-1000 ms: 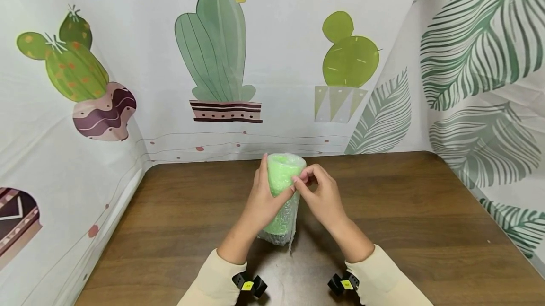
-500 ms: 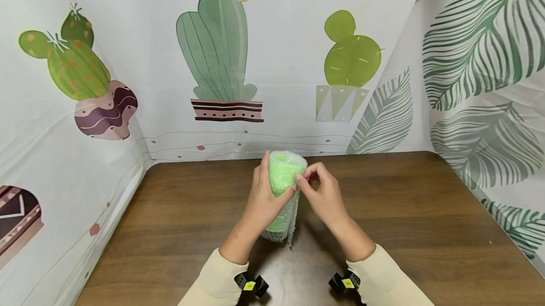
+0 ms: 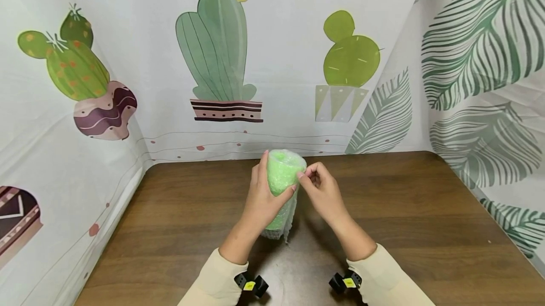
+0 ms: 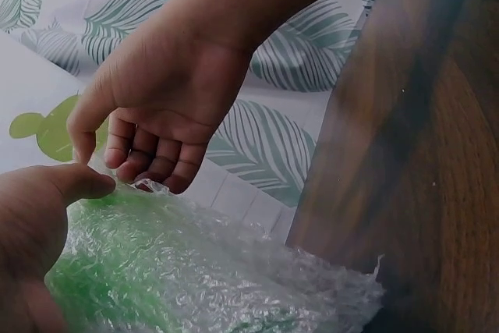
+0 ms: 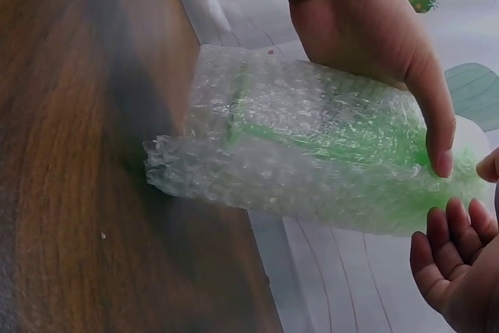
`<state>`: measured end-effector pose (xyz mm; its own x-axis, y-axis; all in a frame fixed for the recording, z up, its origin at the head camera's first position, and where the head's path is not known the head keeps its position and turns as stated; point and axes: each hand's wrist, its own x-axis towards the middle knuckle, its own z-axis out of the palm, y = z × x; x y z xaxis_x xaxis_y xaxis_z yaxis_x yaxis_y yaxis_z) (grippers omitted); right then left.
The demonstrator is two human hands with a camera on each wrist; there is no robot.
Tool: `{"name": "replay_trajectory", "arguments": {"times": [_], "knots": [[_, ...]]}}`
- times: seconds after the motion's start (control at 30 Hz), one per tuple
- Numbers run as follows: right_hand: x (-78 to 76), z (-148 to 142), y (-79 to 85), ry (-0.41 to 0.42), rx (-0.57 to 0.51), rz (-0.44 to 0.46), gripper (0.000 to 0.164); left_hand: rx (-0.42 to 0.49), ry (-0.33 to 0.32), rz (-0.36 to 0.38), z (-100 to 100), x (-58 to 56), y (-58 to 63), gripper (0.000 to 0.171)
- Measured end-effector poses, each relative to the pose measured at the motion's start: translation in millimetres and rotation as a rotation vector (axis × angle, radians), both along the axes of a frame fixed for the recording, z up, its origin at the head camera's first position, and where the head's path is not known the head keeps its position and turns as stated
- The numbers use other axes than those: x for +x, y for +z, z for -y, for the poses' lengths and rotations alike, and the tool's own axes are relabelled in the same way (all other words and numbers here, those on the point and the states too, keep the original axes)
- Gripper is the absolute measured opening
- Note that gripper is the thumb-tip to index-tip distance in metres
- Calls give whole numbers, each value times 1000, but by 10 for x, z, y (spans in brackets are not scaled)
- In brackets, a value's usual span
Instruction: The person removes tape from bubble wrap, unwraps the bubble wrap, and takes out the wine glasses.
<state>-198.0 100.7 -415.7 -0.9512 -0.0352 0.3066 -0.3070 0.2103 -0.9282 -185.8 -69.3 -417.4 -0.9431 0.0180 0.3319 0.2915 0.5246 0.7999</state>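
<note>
A green cylindrical thing wrapped in clear bubble wrap stands slightly tilted near the back of the table. My left hand grips it from the left, thumb across the near side and fingers behind. At its upper right rim, my right hand pinches the edge of the wrap between thumb and index finger. In the right wrist view, the wrap has a loose, crinkled end at the bottom, and its green core shows through. The left wrist view shows the right hand's other fingers loosely curled.
The brown wooden table extends to both sides of the hands. Behind it hangs a white cloth printed with cacti and leaves. Small black devices with yellow labels, such as the left one, sit at both wrists.
The wrapped cylinder has risen a little, and its loose lower flap has shifted slightly up and left. My right hand has moved marginally to the right, still pinching at the rim.
</note>
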Motion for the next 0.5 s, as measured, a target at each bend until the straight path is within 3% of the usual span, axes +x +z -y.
{"name": "replay_trajectory", "arguments": {"times": [0.5], "knots": [[9, 8, 11, 8, 18, -8, 10, -23, 21, -23, 21, -19, 3, 105]]}}
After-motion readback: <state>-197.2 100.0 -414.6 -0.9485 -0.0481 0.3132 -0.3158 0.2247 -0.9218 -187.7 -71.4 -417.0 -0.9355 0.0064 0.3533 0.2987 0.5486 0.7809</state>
